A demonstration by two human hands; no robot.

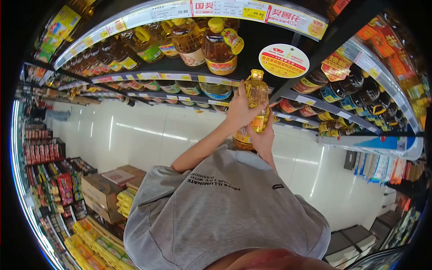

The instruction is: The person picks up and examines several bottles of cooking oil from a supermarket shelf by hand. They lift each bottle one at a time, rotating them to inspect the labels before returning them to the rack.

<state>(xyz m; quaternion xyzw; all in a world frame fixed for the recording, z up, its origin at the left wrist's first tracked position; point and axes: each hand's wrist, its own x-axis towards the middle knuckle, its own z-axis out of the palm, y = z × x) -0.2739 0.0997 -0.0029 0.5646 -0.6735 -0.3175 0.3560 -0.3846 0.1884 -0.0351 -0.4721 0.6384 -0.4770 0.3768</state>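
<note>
Ahead of my chest, a clear bottle of golden cooking oil with a yellow cap is gripped between both hands. My left hand wraps its left side, thumb across the front. Lower down, my right hand has its fingers closed around the bottle's base. Part of what looks like a second oil bottle with a yellow label shows below the hands, close to my shirt; what supports it is hidden.
A shelf of large oil bottles runs ahead, with a price rail above and a round hanging sign beside the held bottle. Dark sauce bottles stand at right. Cardboard boxes and yellow packs are behind left.
</note>
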